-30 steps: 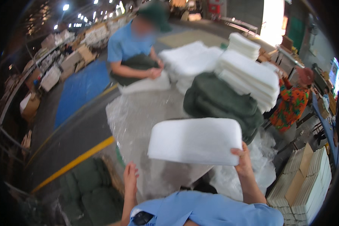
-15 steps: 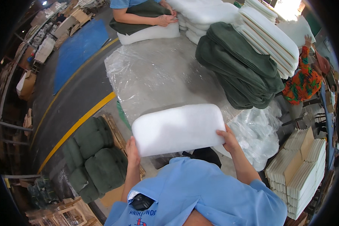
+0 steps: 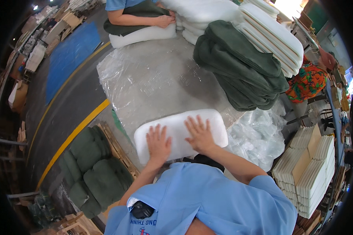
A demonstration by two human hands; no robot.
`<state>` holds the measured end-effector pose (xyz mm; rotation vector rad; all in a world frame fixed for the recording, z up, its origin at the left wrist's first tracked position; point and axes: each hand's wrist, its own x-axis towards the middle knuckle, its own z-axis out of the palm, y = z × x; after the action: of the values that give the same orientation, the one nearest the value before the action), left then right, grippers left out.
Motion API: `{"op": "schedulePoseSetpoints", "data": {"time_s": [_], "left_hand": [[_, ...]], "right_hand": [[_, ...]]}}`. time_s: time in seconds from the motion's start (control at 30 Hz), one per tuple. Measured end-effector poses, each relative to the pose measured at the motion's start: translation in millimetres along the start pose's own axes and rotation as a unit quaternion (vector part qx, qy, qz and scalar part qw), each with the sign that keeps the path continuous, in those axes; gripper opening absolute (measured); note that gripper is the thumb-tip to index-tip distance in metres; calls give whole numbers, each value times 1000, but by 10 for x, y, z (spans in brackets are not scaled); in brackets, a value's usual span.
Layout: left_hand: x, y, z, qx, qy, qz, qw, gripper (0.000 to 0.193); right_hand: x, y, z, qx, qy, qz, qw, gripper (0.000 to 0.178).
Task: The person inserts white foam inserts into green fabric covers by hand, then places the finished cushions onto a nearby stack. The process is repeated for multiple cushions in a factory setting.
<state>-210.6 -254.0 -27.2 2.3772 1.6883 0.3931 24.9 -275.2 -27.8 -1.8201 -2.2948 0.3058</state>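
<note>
The left hand [image 3: 158, 143] lies flat, fingers spread, on the white foam pad [image 3: 180, 134], gripping nothing. The right hand [image 3: 200, 133] lies the same way just beside it, palm down and open on the pad's top. The pad rests at the near edge of the table [image 3: 161, 84], which is covered in clear plastic sheet.

Past the pad, on the right of the table, sits a heap of folded green covers [image 3: 241, 66], with a stack of white pads [image 3: 272, 33] behind it. At the far end a co-worker's hand [image 3: 165, 20] rests on another pad [image 3: 143, 34]. To the right of the table lies crumpled clear plastic [image 3: 257, 135], and beyond it stacked flat cartons [image 3: 308, 168]. On the floor to the left, green cushions [image 3: 92, 168] sit on a wooden pallet [image 3: 115, 147], near a yellow floor line [image 3: 72, 137].
</note>
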Motion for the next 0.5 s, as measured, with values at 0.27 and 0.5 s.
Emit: {"op": "schedulePoseSetpoints", "data": {"time_s": [0.27, 0.5], "left_hand": [[-125, 114, 353, 26, -68, 90, 993, 66], [-131, 85, 270, 13, -96, 88, 991, 66]], "right_hand": [[-73, -113, 306, -22, -85, -39, 995, 71], [-128, -92, 253, -9, -40, -47, 998, 69]]}}
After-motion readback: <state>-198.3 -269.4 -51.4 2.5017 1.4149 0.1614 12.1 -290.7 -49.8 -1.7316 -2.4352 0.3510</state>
